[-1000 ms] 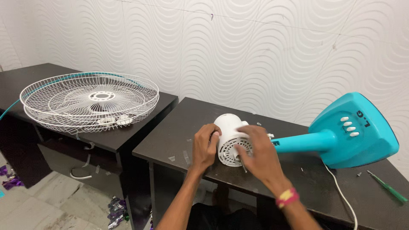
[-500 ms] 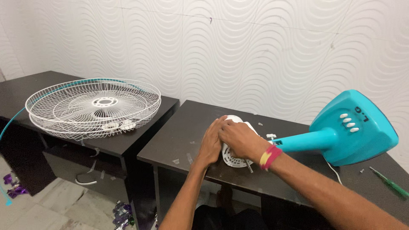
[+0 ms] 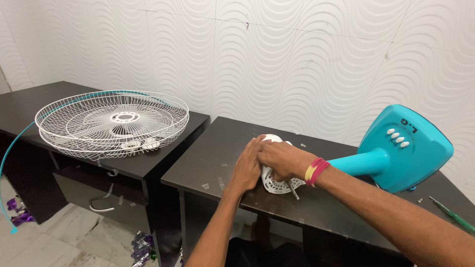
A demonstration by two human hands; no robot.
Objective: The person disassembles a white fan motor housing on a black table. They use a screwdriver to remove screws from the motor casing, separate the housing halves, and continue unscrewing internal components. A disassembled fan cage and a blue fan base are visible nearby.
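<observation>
STEP: fan teardown, motor stage | GRIP: left hand (image 3: 246, 168) and right hand (image 3: 282, 159) clasped around white motor housing (image 3: 277, 184), frame centre, on dark table (image 3: 208, 158) | NEXT: likely needs steady bracing against teal fan stand (image 3: 396, 153).

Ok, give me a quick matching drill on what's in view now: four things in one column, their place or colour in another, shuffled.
Things:
1. wire fan guard
2. fan base
3. motor housing
4. screwdriver

Descriptions:
A. turquoise, lying on its side
B. white, under both hands
C. white, on the left desk
D. green handle, far right table edge

Pairs: 1-C, 2-A, 3-B, 4-D
</observation>
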